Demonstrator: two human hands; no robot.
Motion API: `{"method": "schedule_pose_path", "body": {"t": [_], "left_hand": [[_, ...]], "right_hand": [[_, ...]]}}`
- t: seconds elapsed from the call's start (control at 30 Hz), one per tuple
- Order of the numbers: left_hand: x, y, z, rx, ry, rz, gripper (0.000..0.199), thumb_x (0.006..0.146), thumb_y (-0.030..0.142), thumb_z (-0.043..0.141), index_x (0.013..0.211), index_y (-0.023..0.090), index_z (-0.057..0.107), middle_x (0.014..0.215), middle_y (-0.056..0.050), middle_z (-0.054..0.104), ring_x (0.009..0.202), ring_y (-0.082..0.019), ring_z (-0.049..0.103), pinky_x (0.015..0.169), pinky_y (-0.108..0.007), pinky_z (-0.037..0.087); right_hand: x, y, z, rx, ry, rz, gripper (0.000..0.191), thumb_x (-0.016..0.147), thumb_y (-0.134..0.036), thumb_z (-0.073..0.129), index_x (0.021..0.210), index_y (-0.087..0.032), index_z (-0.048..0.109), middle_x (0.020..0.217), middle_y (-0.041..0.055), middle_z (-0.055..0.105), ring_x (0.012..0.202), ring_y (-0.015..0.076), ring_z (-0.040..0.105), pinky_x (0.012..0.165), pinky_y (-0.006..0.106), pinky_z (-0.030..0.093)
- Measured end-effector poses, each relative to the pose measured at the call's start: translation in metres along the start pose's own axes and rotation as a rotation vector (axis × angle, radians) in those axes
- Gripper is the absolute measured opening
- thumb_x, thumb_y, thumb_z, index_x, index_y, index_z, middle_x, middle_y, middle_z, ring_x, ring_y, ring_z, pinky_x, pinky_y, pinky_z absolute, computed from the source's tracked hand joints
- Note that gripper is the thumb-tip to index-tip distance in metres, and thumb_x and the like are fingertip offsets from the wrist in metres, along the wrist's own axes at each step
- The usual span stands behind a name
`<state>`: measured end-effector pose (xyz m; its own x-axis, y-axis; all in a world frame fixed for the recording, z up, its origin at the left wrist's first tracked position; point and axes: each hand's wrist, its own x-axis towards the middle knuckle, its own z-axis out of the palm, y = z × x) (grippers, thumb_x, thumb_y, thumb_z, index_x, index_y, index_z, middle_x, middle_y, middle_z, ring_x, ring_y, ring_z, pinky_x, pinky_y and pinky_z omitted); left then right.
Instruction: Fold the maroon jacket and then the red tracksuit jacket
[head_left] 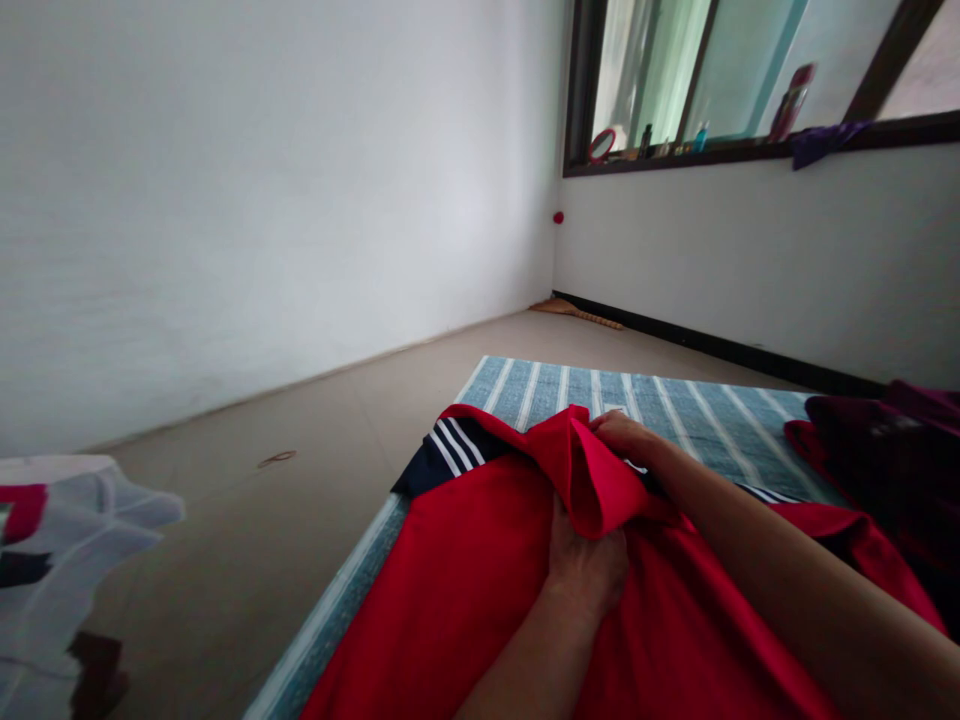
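Note:
A red jacket [472, 570] with navy panels and white stripes lies spread over a striped blue-grey mat [517, 390]. Its collar [592, 470] is raised and folded into a loop between my hands. My left hand [589, 565] is closed on the red cloth just below the collar, its fingertips hidden in the folds. At the far side of the collar, my right hand [626, 437] pinches the fabric, with its fingers partly out of sight behind it. My right forearm crosses over the right part of the jacket.
Dark maroon clothes [892, 450] lie piled at the right. A translucent white plastic bag [67, 570] is at the left, near a small loop [277, 459] on the floor. A brown long-handled object [577, 311] rests by the corner. Bottles and a round mirror [601, 146] line the windowsill.

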<state>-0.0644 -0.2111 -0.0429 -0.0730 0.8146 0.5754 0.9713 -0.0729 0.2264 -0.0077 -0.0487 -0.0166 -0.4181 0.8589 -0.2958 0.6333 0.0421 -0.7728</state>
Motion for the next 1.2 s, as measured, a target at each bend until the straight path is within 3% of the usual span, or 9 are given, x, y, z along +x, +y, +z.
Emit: {"method": "schedule_pose_path", "body": {"t": [0.27,0.5,0.63,0.77,0.87,0.93,1.03,1.1,1.2], "left_hand": [[0.001,-0.005,0.006,-0.01,-0.012,0.104,0.049,0.091,0.018,0.041,0.139,0.022,0.035,0.14,-0.005,0.047,0.13,-0.022,0.039,0.111,-0.042,0.032],[0.001,-0.006,0.003,-0.116,-0.109,0.037,0.039,0.094,0.021,0.037,0.131,0.021,0.046,0.133,-0.003,0.054,0.122,-0.021,0.049,0.105,-0.034,0.041],[0.003,-0.007,0.003,-0.187,-0.16,0.005,0.041,0.094,0.02,0.035,0.133,0.023,0.045,0.138,-0.001,0.05,0.127,-0.021,0.045,0.108,-0.034,0.038],[0.002,-0.009,0.008,-0.142,-0.175,0.074,0.045,0.093,0.018,0.034,0.137,0.024,0.039,0.142,-0.002,0.045,0.13,-0.021,0.041,0.111,-0.038,0.033],[0.001,-0.009,0.008,-0.094,-0.16,0.111,0.045,0.092,0.018,0.035,0.137,0.02,0.039,0.14,-0.006,0.047,0.13,-0.024,0.04,0.111,-0.045,0.031],[0.0,-0.008,0.006,-0.096,-0.132,0.117,0.045,0.092,0.017,0.036,0.137,0.019,0.038,0.139,-0.007,0.048,0.13,-0.025,0.04,0.11,-0.046,0.032],[0.0,-0.008,0.0,-0.116,-0.138,0.138,0.048,0.091,0.02,0.039,0.138,0.021,0.036,0.137,-0.005,0.051,0.13,-0.025,0.04,0.11,-0.046,0.032],[-0.001,-0.007,-0.003,-0.116,-0.179,0.133,0.048,0.09,0.025,0.042,0.138,0.023,0.038,0.133,-0.005,0.055,0.127,-0.025,0.043,0.11,-0.047,0.03],[-0.001,-0.006,-0.007,-0.1,-0.229,0.085,0.046,0.091,0.026,0.042,0.137,0.025,0.042,0.134,-0.004,0.054,0.127,-0.025,0.044,0.111,-0.044,0.03]], "right_hand": [[-0.008,0.002,-0.004,0.081,0.027,0.006,0.015,0.065,-0.007,0.054,0.054,-0.017,0.049,0.043,-0.0058,0.039,0.037,0.0057,0.034,0.037,0.021,0.022],[-0.004,0.004,-0.002,0.081,0.016,0.01,0.014,0.066,-0.005,0.053,0.056,-0.015,0.053,0.04,-0.0066,0.038,0.034,0.005,0.032,0.036,0.02,0.021],[-0.004,0.002,-0.002,0.036,0.04,-0.01,0.014,0.07,-0.009,0.058,0.056,-0.014,0.056,0.04,-0.0064,0.04,0.035,0.0049,0.035,0.037,0.019,0.024],[-0.016,-0.007,-0.014,-0.023,0.068,-0.04,0.017,0.077,-0.023,0.062,0.065,-0.012,0.061,0.044,-0.0013,0.051,0.038,0.0094,0.047,0.04,0.02,0.034],[-0.046,-0.013,-0.03,-0.043,0.042,-0.159,0.028,0.081,-0.04,0.061,0.084,-0.012,0.066,0.062,0.0044,0.063,0.055,0.0153,0.06,0.05,0.023,0.045],[-0.072,-0.012,-0.039,-0.077,-0.057,-0.338,0.044,0.079,-0.05,0.062,0.105,-0.014,0.065,0.085,0.0083,0.068,0.077,0.0209,0.065,0.065,0.028,0.051],[-0.105,0.0,-0.039,-0.177,-0.164,-0.569,0.086,0.066,-0.052,0.073,0.139,-0.02,0.041,0.125,0.0138,0.057,0.112,0.0309,0.054,0.089,0.042,0.047],[-0.115,0.011,-0.031,-0.276,-0.14,-0.651,0.106,0.058,-0.046,0.08,0.146,-0.021,0.027,0.137,0.0145,0.045,0.121,0.0331,0.047,0.097,0.046,0.041],[-0.115,0.022,-0.02,-0.388,-0.058,-0.693,0.1,0.062,-0.038,0.077,0.146,-0.02,0.026,0.136,0.0145,0.046,0.117,0.0314,0.05,0.097,0.043,0.042]]}}
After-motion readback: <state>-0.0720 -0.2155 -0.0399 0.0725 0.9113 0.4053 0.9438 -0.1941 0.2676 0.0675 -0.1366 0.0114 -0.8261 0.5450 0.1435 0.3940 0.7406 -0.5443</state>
